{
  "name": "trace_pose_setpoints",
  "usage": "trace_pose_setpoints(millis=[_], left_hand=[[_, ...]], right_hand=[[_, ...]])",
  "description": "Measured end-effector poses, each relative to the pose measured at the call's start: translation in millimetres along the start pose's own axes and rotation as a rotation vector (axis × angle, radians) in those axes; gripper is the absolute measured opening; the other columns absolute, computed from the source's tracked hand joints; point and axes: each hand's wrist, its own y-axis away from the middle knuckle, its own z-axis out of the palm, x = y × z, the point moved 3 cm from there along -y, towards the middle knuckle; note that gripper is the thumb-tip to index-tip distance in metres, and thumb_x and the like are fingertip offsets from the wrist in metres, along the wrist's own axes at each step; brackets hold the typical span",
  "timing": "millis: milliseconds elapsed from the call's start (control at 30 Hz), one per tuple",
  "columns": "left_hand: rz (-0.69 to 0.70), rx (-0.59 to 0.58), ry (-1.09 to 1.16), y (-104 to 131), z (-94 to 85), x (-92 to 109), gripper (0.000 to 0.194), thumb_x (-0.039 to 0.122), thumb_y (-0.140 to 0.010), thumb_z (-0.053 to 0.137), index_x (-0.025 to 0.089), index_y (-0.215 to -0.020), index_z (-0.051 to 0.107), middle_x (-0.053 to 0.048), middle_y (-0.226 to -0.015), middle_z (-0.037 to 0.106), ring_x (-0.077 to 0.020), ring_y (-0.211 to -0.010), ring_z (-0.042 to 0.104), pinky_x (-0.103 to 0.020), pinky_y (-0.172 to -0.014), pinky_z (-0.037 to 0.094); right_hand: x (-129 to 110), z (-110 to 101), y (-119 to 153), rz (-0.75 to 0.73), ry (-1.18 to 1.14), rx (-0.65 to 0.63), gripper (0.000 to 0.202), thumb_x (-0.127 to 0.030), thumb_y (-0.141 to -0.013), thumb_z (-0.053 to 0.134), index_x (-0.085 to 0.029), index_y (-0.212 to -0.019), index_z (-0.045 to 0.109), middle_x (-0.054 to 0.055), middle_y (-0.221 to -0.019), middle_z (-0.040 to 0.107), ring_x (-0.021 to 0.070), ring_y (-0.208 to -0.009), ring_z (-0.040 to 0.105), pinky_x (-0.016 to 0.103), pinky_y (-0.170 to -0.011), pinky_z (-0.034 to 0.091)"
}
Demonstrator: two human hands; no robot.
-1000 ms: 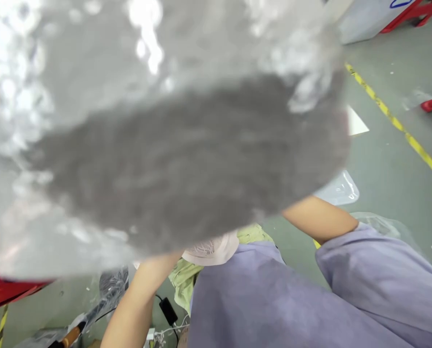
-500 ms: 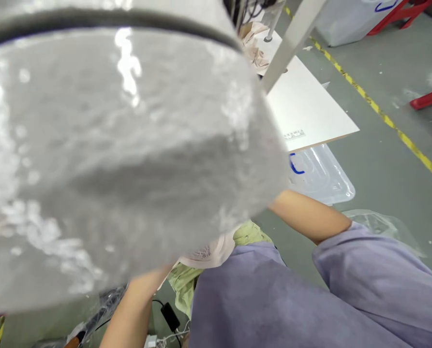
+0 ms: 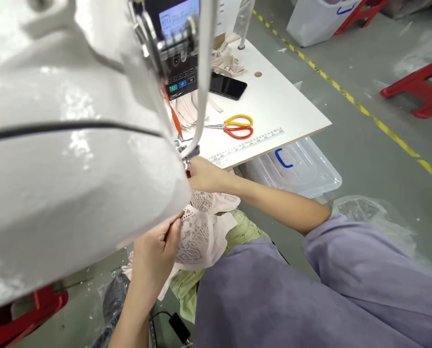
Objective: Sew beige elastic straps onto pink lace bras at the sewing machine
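Seen from above at a sewing machine point(image 3: 74, 208): guiding cloth by hand toward the stitching point, judged to be the step in hand. Pinched in the left hand point(image 3: 154, 246), between thumb and finger, with the grip closed: the edge of a pale pink lace piece point(image 3: 196, 241). Placed close by the metal needle parts point(image 3: 186, 166): the right hand point(image 3: 206, 175), with fingertips hidden, so impossible to tell there whether spread or closed on cloth. Spread below and between both hands: the same lace piece, running down toward the lap point(image 3: 255, 290), partly over green cloth point(image 3: 245, 227). Called for next, by judgement: a flat lie of the lace piece, an even lining-up of its edge, and fingertips well clear of the needle parts.

On the white surface point(image 3: 291, 116), beyond the right hand: scissors point(image 3: 225, 127) with one yellow and one red handle loop, just beside printed ruler marks point(image 3: 250, 145); farther back, a black phone point(image 3: 230, 88) and pale fabric strips point(image 3: 230, 63); next to these in view, a control panel point(image 3: 183, 70) with lit screen. Beneath the surface's edge: a clear lidded box point(image 3: 306, 169). Farther out: grey floor point(image 3: 375, 183) crossed by yellow-and-black tape point(image 3: 342, 92), a red stool point(image 3: 408, 84) at the right, and a white bin point(image 3: 310, 24) at the top edge
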Motion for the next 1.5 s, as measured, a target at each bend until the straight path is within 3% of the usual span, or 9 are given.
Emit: trace_pose_setpoints(millis=[100, 367, 900, 1167, 1267, 1367, 1500], left_hand=[[0.014, 0.021, -0.045, 6, 0.6, -1, 0.028, 0.032, -0.096, 0.056, 0.027, -0.112, 0.078, -0.002, -0.102, 0.081, -0.0215, -0.085, 0.078, -0.026, -0.064, 0.06], [0.018, 0.15, -0.051, 17, 6.9, -6, 0.026, 0.029, -0.096, 0.056, 0.023, -0.109, 0.078, -0.003, -0.105, 0.081, -0.0217, -0.094, 0.077, -0.031, -0.083, 0.061], [0.159, 0.238, -0.169, 19, 24.2, 2, 0.026, 0.026, -0.096, 0.056, 0.021, -0.108, 0.078, -0.005, -0.093, 0.081, -0.0189, -0.081, 0.076, -0.026, -0.074, 0.057], [0.053, 0.25, -0.181, 28, 24.9, -12, 0.034, 0.031, -0.098, 0.055, 0.021, -0.129, 0.067, -0.004, -0.087, 0.077, -0.0162, -0.072, 0.071, -0.024, -0.065, 0.052], [0.054, 0.403, -0.219, 31, 28.2, -16, 0.036, 0.034, -0.097, 0.057, 0.018, -0.129, 0.062, -0.009, -0.099, 0.074, -0.0208, -0.089, 0.07, -0.031, -0.079, 0.053], [0.205, 0.596, -0.313, 34, 38.7, -1, 0.036, 0.031, -0.094, 0.062, 0.013, -0.125, 0.062, -0.019, -0.114, 0.068, -0.0292, -0.112, 0.063, -0.042, -0.098, 0.047], [0.243, 0.46, -0.409, 32, 59.4, 20, 0.053, 0.039, -0.093, 0.065, 0.012, -0.138, 0.055, -0.023, -0.129, 0.061, -0.0347, -0.124, 0.054, -0.048, -0.106, 0.038]], right_hand=[[2, 1, 0, -0.001, -0.034, 0.032, 0.008, -0.018, -0.08, 0.066, -0.017, -0.082, 0.058, 0.002, -0.088, 0.059, 0.0172, -0.087, 0.055, 0.03, -0.075, 0.046], [6, 9, -2, -0.019, -0.016, 0.094, 0.012, -0.02, -0.079, 0.068, -0.018, -0.084, 0.058, 0.001, -0.086, 0.059, 0.0184, -0.093, 0.056, 0.029, -0.076, 0.044], [15, 10, 3, -0.119, 0.027, 0.158, 0.007, -0.012, -0.078, 0.062, -0.017, -0.081, 0.058, 0.002, -0.093, 0.059, 0.0156, -0.087, 0.055, 0.028, -0.076, 0.043], [11, 6, 5, -0.114, 0.035, 0.154, 0.006, -0.012, -0.079, 0.061, -0.017, -0.079, 0.057, 0.002, -0.091, 0.058, 0.0142, -0.081, 0.051, 0.027, -0.072, 0.04], [12, 7, 6, -0.123, 0.032, 0.15, 0.003, -0.015, -0.081, 0.06, -0.017, -0.082, 0.059, 0.002, -0.091, 0.059, 0.0146, -0.082, 0.052, 0.027, -0.072, 0.04], [10, 9, 8, -0.106, 0.022, 0.149, 0.001, -0.018, -0.082, 0.061, -0.017, -0.082, 0.06, 0.004, -0.095, 0.06, 0.0164, -0.086, 0.054, 0.029, -0.075, 0.043], [5, 12, 10, -0.085, 0.015, 0.182, 0.004, -0.019, -0.082, 0.061, -0.017, -0.079, 0.059, 0.007, -0.104, 0.062, 0.0197, -0.094, 0.058, 0.034, -0.081, 0.048]])
